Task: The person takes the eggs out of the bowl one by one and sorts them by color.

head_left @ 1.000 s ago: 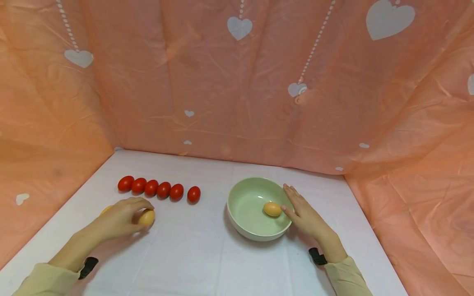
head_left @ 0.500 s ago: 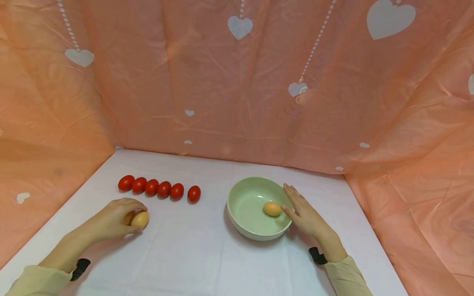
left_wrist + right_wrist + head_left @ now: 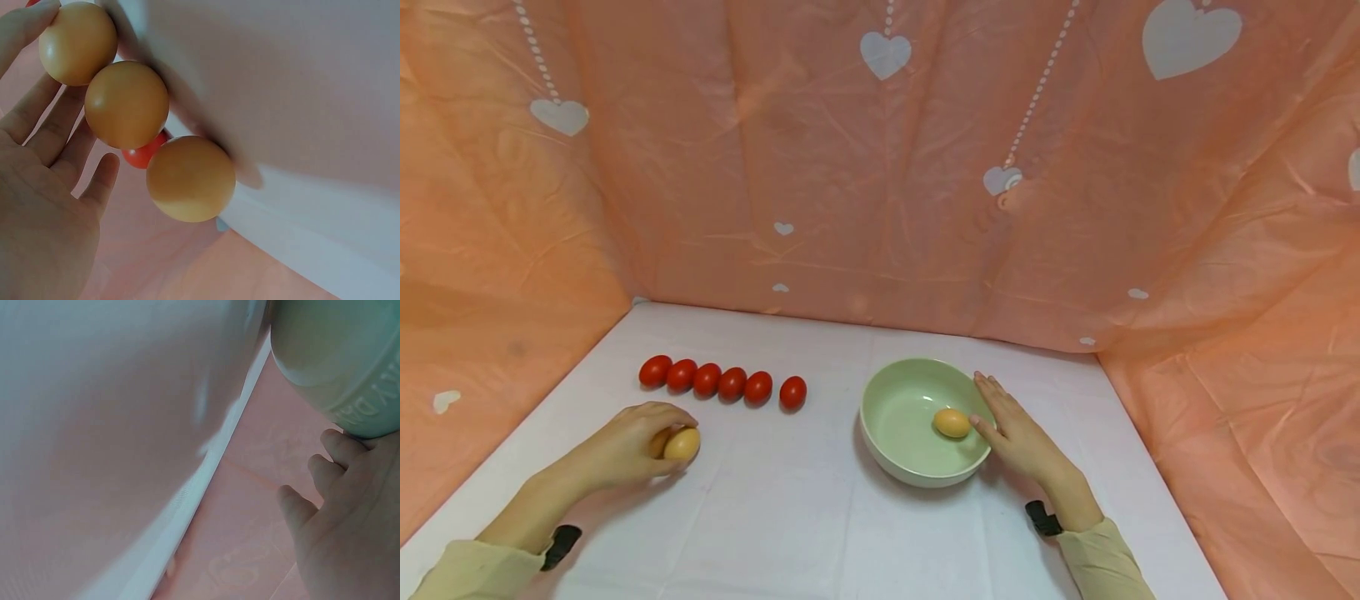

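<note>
My left hand (image 3: 632, 446) pinches a yellow-brown egg (image 3: 682, 444) low over the white table, left of centre. In the left wrist view, thumb and fingers are at this egg (image 3: 78, 44), and two more eggs, a middle one (image 3: 127, 105) and a nearer one (image 3: 191, 179), line up beside the palm. The left hand hides both in the head view. My right hand (image 3: 1022, 442) holds the right side of a pale green bowl (image 3: 887, 454), thumb over the rim and straight fingers along the outer wall. One yellow egg (image 3: 952, 423) lies inside the bowl.
Behind the left hand, several red egg-shaped things (image 3: 707, 380) stand in a row, the rightmost one (image 3: 793, 393) slightly apart. An orange cloth with white hearts (image 3: 820, 167) hangs at the back and both sides of the white table (image 3: 790, 533).
The left hand has shifted slightly left with its egg; the yellow edge that showed behind the hand is now hidden. The right hand and bowl stay in place.
</note>
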A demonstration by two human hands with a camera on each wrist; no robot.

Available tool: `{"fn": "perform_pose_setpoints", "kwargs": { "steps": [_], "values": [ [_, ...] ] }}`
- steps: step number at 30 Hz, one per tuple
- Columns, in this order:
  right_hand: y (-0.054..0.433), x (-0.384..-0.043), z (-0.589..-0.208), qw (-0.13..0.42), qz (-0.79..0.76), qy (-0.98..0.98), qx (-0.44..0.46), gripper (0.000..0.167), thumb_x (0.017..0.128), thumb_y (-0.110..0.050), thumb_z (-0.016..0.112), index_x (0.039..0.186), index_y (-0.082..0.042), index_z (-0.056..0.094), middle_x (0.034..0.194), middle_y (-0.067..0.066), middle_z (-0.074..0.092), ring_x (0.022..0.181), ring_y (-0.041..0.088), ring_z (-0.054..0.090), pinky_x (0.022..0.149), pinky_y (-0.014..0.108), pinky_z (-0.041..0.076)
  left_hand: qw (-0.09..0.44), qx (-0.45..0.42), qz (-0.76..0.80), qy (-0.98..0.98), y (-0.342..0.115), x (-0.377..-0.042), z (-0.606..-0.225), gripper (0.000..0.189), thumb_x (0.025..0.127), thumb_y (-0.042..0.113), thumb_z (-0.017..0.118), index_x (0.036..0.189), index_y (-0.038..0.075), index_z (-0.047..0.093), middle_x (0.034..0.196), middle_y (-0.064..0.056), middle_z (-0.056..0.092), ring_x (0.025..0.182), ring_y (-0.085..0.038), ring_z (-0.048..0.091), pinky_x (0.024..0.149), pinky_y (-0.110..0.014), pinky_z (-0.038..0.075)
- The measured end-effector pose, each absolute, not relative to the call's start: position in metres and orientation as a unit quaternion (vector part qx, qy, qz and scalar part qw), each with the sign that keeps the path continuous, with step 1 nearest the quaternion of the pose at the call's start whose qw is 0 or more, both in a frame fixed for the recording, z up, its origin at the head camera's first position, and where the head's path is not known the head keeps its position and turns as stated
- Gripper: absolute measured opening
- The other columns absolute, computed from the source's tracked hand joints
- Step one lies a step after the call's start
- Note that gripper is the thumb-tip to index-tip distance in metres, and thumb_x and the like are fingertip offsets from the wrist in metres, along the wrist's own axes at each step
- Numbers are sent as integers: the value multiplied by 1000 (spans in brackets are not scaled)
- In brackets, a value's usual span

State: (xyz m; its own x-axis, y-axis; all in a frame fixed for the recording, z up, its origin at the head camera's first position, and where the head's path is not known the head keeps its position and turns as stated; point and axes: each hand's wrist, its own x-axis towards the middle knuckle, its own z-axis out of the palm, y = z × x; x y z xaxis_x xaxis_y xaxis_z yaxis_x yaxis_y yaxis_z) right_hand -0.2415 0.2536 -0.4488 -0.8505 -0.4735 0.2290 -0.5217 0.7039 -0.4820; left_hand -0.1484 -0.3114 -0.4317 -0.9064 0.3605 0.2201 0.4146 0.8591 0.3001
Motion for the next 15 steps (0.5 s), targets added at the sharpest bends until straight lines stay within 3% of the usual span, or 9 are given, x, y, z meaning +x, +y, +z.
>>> {"fn": "perform_pose_setpoints", "kwargs": {
  "steps": [15],
  "values": [
    [253,-241,-448,46,271,-923,268,71,108,-35,54,163,0,26,168,20,27,155,45,22,122,64,20,66,-198,-181,-961,-308,-148,-430,51,71,24,96,115,13,73,113,2,69,107,-28,62,93,-56,52]
  ]
}}
